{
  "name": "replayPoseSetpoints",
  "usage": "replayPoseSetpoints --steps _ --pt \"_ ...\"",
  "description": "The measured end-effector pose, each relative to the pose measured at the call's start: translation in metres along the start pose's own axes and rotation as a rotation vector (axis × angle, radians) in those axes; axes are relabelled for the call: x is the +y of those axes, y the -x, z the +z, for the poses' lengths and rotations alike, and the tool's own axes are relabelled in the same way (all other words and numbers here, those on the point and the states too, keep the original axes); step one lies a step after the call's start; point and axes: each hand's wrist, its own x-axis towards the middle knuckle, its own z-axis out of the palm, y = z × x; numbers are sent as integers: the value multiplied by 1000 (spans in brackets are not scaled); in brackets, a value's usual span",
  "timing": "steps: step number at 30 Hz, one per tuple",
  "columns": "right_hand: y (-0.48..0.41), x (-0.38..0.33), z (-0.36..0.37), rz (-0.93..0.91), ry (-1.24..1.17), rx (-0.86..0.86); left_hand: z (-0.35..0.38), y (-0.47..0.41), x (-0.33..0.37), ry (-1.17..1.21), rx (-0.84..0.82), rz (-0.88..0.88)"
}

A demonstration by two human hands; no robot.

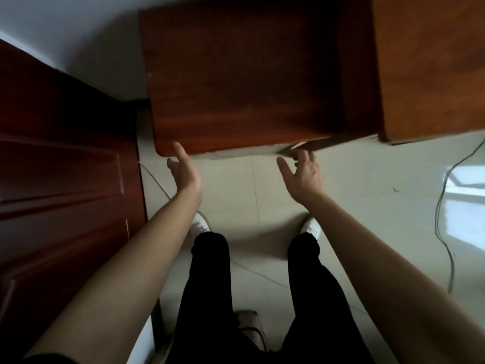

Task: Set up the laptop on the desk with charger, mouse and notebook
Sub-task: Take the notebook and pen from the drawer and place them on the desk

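Note:
A dark reddish wooden desk (244,74) fills the upper middle of the view, its top bare. My left hand (183,169) reaches toward the desk's near left corner, fingers straight, holding nothing. My right hand (304,174) hovers just below the desk's front edge, fingers spread and loosely bent, also holding nothing. No laptop, charger, mouse or notebook shows in the frame. Both bare forearms stretch forward from the bottom of the view.
A second wooden surface (433,67) adjoins the desk on the right. A dark wooden door (60,179) stands on the left. A thin cable (443,206) trails over the pale tiled floor (367,179) at right. My legs and white shoes stand below the desk edge.

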Motion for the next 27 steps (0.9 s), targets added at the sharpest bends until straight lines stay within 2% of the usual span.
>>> replayPoseSetpoints --steps 5,8,11,16,21,27 --pt "-31 27 26 169 -219 88 28 -20 -42 -49 -22 319" --pt "-55 31 33 255 -378 186 34 -36 -47 22 -5 405" --pt "-73 33 39 249 -469 219 37 -46 -52 77 2 509" --pt "-78 32 45 215 -646 254 38 -59 -59 151 30 533" --pt "-78 21 42 285 -707 272 31 -68 -60 149 23 583" --pt "-65 20 43 251 -611 333 27 -74 -56 97 239 598"
